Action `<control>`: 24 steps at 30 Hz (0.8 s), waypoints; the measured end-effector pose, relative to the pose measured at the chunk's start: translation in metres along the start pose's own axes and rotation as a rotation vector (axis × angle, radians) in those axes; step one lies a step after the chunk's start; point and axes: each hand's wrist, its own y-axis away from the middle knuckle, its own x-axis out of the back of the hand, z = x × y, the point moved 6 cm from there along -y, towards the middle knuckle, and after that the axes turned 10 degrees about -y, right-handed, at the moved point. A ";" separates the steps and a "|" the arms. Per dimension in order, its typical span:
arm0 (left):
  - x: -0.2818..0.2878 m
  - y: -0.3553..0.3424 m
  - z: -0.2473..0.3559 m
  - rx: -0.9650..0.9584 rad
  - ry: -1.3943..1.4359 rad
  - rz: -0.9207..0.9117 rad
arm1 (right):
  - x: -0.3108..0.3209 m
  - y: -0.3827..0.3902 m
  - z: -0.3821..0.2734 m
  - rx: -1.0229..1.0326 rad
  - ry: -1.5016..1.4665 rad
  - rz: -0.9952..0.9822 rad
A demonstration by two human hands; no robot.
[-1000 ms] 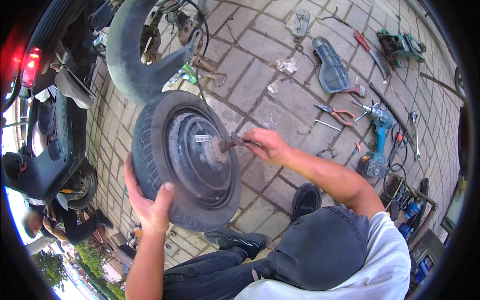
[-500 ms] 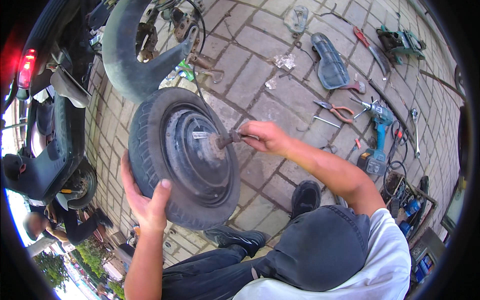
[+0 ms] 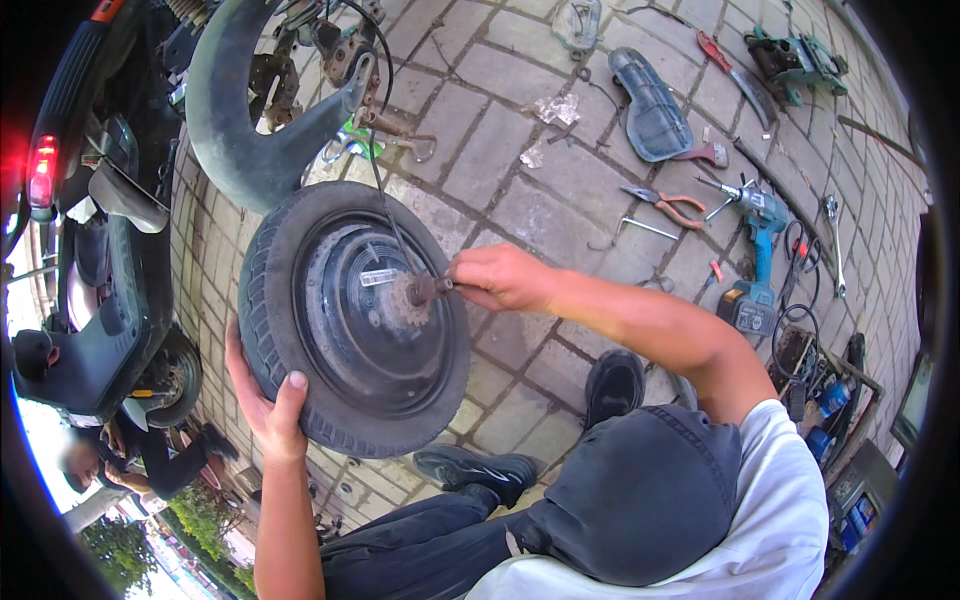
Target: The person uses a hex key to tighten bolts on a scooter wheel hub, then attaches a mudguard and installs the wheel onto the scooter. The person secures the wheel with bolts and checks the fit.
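A wheel with a black tyre (image 3: 270, 290) and a dark, dirty hub (image 3: 370, 345) stands tilted before me. My left hand (image 3: 268, 415) grips the tyre's lower left side, its thumb on the sidewall. At the hub's middle a rusty axle (image 3: 428, 290) sticks out. The fingers of my right hand (image 3: 500, 278) are pinched together at the axle's end; anything small between them is hidden. A thin black cable (image 3: 375, 170) runs down to the axle. Just above the tyre is a grey mudguard (image 3: 225, 130), with rusty metal parts beside it.
On the paving to the right lie pliers (image 3: 665, 206), a hex key (image 3: 648, 228), a teal cordless driver (image 3: 762, 230), a spanner (image 3: 835, 245) and a grey plastic cover (image 3: 650, 105). A scooter (image 3: 90, 300) stands at the left; another person (image 3: 125, 465) sits beyond it.
The wheel has shifted slightly left in view, its hub face turned more toward me. My right hand has moved left with the axle end. My left hand keeps its grip on the tyre.
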 end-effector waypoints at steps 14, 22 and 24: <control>-0.007 0.004 0.015 0.002 -0.079 0.028 | -0.009 0.010 0.013 -0.135 -0.214 0.166; -0.012 0.001 0.019 0.015 -0.051 0.017 | -0.007 0.023 0.022 -0.287 -0.137 0.189; -0.012 0.000 0.019 0.016 -0.043 0.010 | -0.002 0.015 0.015 -0.289 -0.184 0.196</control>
